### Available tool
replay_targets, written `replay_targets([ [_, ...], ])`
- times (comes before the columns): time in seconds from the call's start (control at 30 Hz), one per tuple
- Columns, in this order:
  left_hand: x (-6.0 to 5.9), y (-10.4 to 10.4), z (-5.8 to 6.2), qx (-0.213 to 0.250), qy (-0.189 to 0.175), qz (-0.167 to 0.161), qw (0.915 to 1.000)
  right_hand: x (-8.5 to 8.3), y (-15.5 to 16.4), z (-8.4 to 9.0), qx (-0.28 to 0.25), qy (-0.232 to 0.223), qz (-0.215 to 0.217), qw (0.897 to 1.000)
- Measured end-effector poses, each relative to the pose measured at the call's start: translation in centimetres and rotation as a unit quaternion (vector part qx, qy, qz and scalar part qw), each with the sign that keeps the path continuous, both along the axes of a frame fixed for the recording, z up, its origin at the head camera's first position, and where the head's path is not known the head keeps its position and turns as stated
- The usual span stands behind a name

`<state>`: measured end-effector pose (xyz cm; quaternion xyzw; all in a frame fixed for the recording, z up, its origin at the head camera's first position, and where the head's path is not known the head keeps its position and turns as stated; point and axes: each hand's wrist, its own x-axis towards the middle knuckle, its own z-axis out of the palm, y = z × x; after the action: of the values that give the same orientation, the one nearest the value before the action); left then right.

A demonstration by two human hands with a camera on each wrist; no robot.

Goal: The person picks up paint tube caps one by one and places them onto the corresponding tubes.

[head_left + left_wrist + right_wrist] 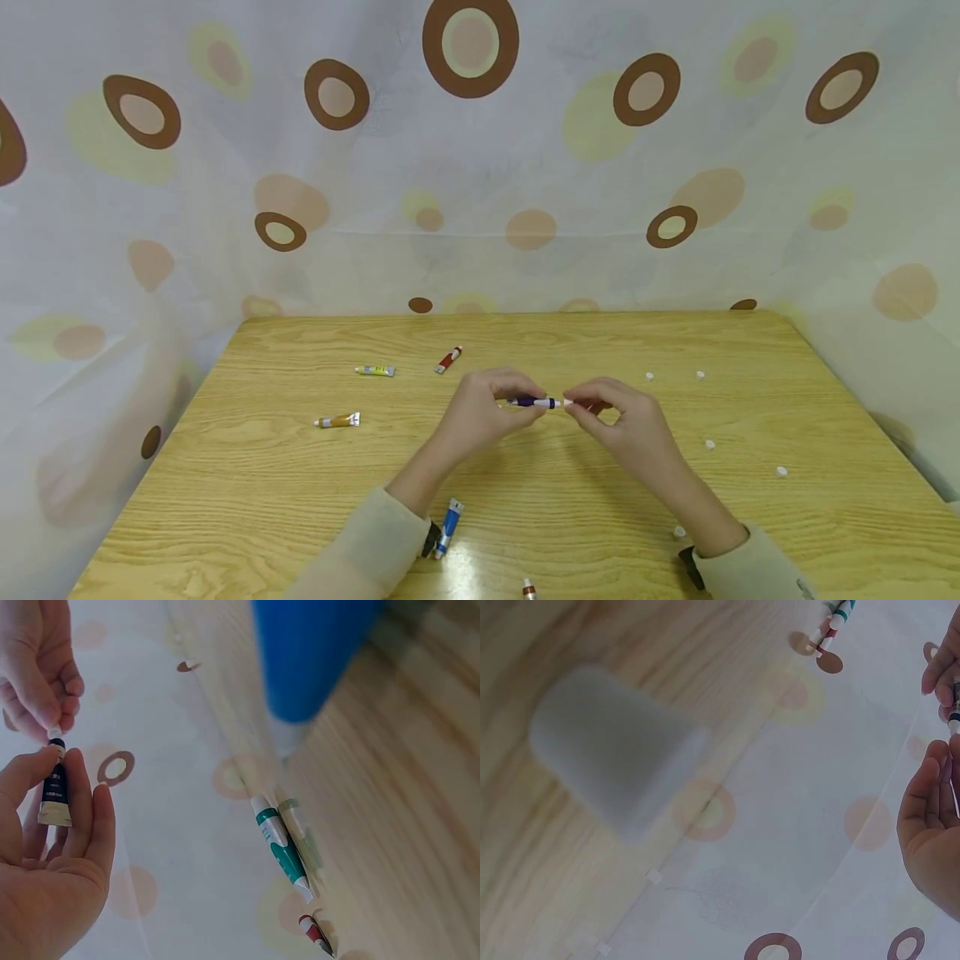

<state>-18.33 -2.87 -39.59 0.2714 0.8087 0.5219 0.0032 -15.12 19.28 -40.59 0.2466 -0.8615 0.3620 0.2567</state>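
Note:
A small dark-blue paint tube (534, 402) is held between the thumb and fingers of my left hand (491, 408), its white nozzle facing right. My right hand (626, 417) pinches a white cap (567, 402) at the nozzle's end; whether cap and nozzle touch, I cannot tell. In the left wrist view, the tube (55, 796) stands nearly upright between the left fingers, below the right fingertips. A blue paint tube (449, 528) lies on the table beside the left wrist and shows large and blurred in the left wrist view.
On the wooden table (570, 517) lie a yellow tube (375, 371), a red tube (448, 359), an ochre tube (337, 421) and a brown-banded tube (529, 589). Several white caps (709, 445) are scattered at right, one (679, 532) beside the right wrist. A patterned cloth (480, 167) hangs behind.

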Motion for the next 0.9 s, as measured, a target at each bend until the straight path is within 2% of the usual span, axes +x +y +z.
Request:
replay_targets([
  [0.2,0.00,0.09,-0.16,0.003,0.014,0.001,0.9999,0.07,-0.04,-0.01,-0.006,-0.012,0.008,1.000],
  [0.6,0.37,0.10,-0.03,0.002,0.014,0.000,0.9999,0.40,-0.23,0.28,-0.017,-0.027,0.014,0.999],
  [0.9,0.62,0.16,0.32,-0.015,0.030,-0.003,0.9994,0.57,-0.25,0.73,-0.006,-0.078,0.004,0.997],
])
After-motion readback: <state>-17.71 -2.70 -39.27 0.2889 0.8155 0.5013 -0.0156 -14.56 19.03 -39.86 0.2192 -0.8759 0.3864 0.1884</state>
